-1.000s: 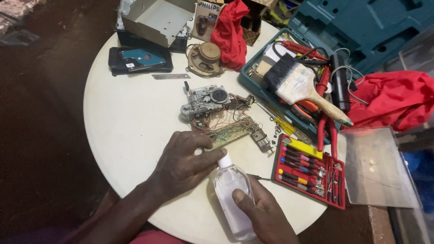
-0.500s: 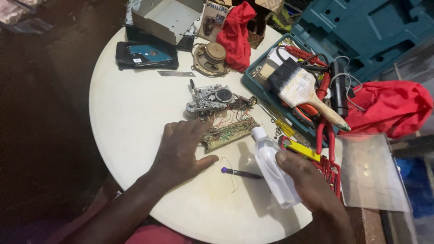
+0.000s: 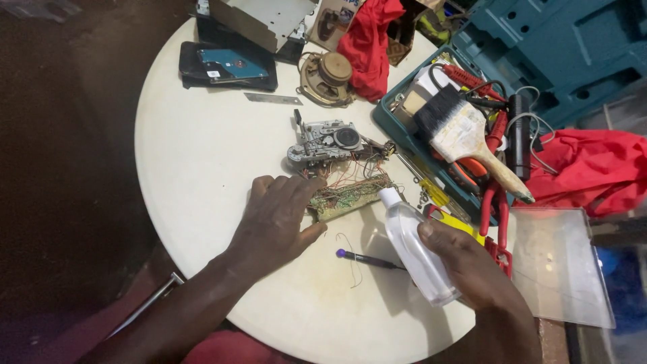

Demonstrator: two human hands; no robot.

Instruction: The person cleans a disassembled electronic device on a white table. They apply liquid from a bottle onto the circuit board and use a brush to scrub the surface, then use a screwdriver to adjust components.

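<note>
From the head camera we look down on a round, cream-white bench (image 3: 202, 155) standing on a dark floor, its far and right sides crowded: a teal plastic tool case (image 3: 559, 54), a wide paintbrush with black bristles and a pale wooden handle (image 3: 465, 138), crumpled red cloth (image 3: 586, 168), a small round brown speaker (image 3: 328, 75) and a clear plastic sheet (image 3: 559, 266).

The thing in hand is a small clear plastic bottle with a white cap (image 3: 412, 246), tilted so its cap points up and left toward a green circuit board tangled with thin red wires (image 3: 350, 195).

Our right hand (image 3: 465, 266) wraps the bottle's lower half, fingers closed round it. Our left hand (image 3: 276, 219) lies flat and open on the bench, fingertips touching the board's left edge and gripping nothing. Between the hands lies a slim black pen-like tool with a purple tip (image 3: 367, 259), just beside the bottle.
</note>
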